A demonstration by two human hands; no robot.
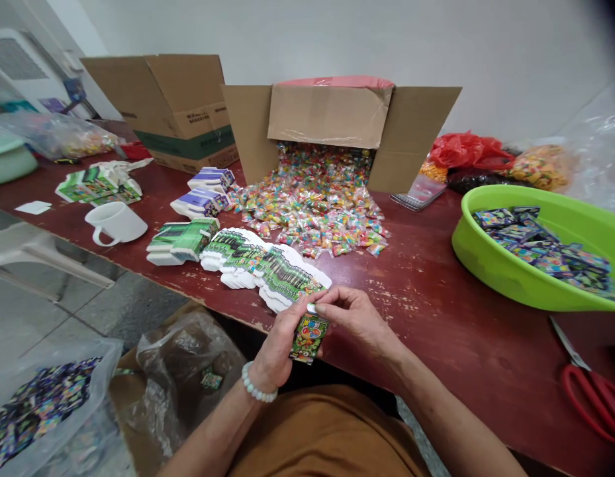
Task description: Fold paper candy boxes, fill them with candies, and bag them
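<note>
My left hand [282, 344] and my right hand [354, 318] meet at the near edge of a dark red table [436, 331]. Together they grip a small green printed carton [308, 338], the left from below, the right pinching its top flap. Just beyond them lies a fanned row of flat green cartons [267, 268]. Farther back, a heap of small colourful candy packets [317, 205] spills from a tipped cardboard box [331, 119].
A lime green basin [496, 265] at the right holds several filled cartons. Red-handled scissors [592, 391] lie near the right edge. A white mug [116, 224], stacked cartons [183, 240] and a second cardboard box [173, 109] stand to the left. Plastic bags [44, 404] sit on the floor.
</note>
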